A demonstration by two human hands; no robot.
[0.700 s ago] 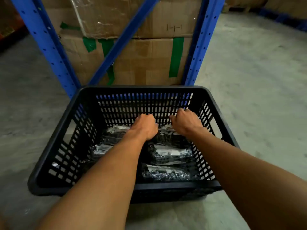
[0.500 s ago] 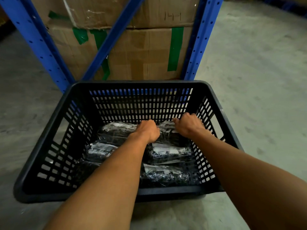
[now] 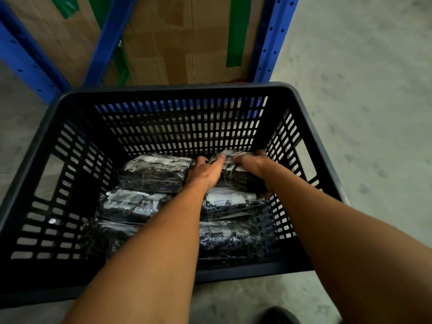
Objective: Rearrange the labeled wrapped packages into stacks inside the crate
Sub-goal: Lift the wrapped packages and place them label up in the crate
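Six wrapped packages lie in two columns on the floor of a black slatted crate (image 3: 311, 127), seen from above by a person reaching in with both bare arms; each package is a dark block in clear film with a pale label on top, long axis running left to right; the crate stands on a concrete floor (image 3: 364, 66), just in front of a blue rack (image 3: 268, 43) holding cardboard boxes (image 3: 177, 43); both hands are on the far right package (image 3: 236, 176), the one nearest the crate's back wall in the right column; the left hand (image 3: 205, 171) curls over its left end, in the gap beside the far left package (image 3: 154, 174), and the right hand (image 3: 253, 166) curls over its top and right end, beside the crate's right wall; so the package is gripped at its two short ends, fingers bent around it, neither hand spread wide; it seems tilted up slightly and overlaps the middle right package (image 3: 231, 204), though whether it has cleared the bottom cannot be told; the likely step is lifting it to set it on another package; since it lies crosswise between the hands, both equally near, a level two-handed lift should suit, keeping the label upward and clear of the right wall.
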